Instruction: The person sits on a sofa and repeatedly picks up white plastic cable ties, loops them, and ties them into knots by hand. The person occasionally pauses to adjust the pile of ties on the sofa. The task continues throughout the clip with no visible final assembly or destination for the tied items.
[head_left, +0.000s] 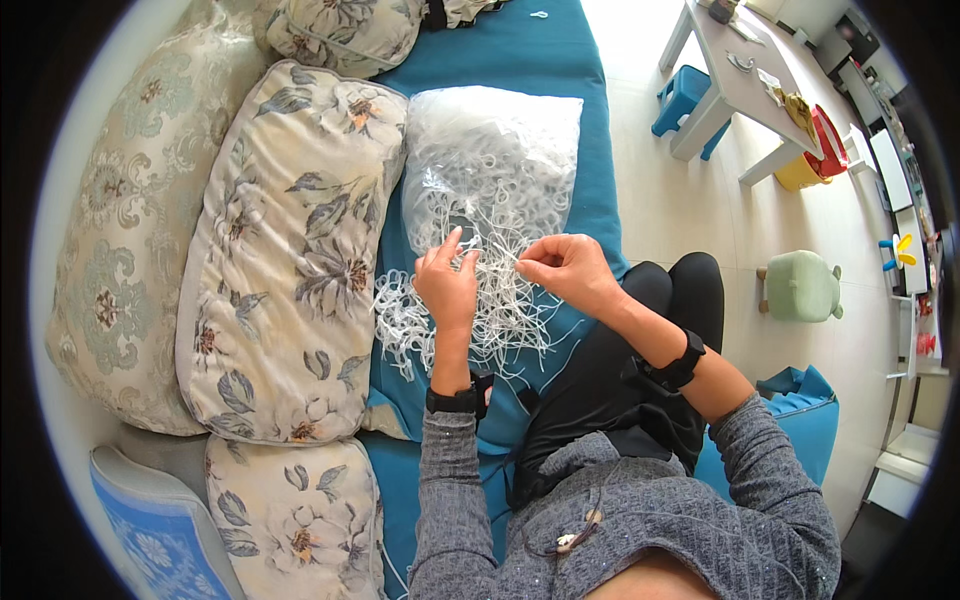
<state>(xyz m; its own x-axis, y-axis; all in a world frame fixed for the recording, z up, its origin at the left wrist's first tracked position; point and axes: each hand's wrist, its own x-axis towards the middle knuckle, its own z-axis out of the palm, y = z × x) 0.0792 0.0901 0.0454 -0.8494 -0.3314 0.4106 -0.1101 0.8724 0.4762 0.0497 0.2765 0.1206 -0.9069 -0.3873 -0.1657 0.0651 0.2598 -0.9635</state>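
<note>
A clear plastic bag (495, 150) full of looped white cords lies on the blue sofa cover. From its near end spills a tangled pile of thin white cords (502, 322), and looped cord pieces (401, 322) lie to the left. My left hand (448, 281) is over the bag's near edge, thumb and forefinger at a small white piece with a loop; whether they grip it is hard to tell. To the right, my right hand (566, 270) pinches a white cord between thumb and forefinger above the pile.
Floral cushions (292, 262) line the left side. My legs in black trousers (645, 322) are right of the pile. Beyond the sofa edge stand a table (765, 67), a blue stool (684, 94) and a green padded stool (802, 286). A small white piece (538, 14) lies at the sofa's far end.
</note>
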